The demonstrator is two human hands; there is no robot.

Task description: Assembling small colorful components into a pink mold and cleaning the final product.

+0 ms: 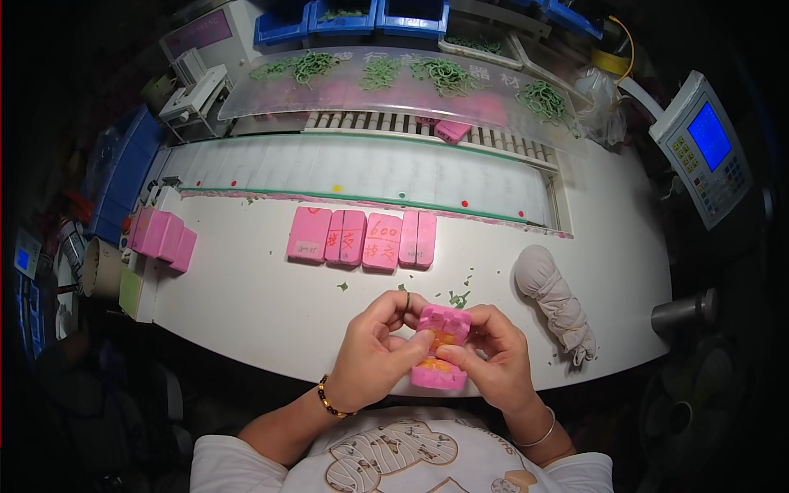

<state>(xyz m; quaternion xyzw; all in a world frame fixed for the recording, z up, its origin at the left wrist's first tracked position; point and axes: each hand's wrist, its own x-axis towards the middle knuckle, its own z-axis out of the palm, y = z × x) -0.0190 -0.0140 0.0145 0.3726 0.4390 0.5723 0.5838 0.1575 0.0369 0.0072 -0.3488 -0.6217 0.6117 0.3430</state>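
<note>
Left hand (382, 349) and right hand (496, 355) grip a pink block (447, 322) (orange-centred); uneven thumb pressure could make it slip.

Forearms (289, 426) angled in from seven and five o'clock, the left hand (374, 352) and right hand (500, 360) gripping close together near six, thumbs (413, 351) pointing inward.

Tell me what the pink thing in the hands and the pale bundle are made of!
The pink thing looks like smooth, satiny rubber, maybe soft plastic: evenly coloured, rounded edges. The pale bundle seems dull cloth: it's wrinkled and gathered.
</note>
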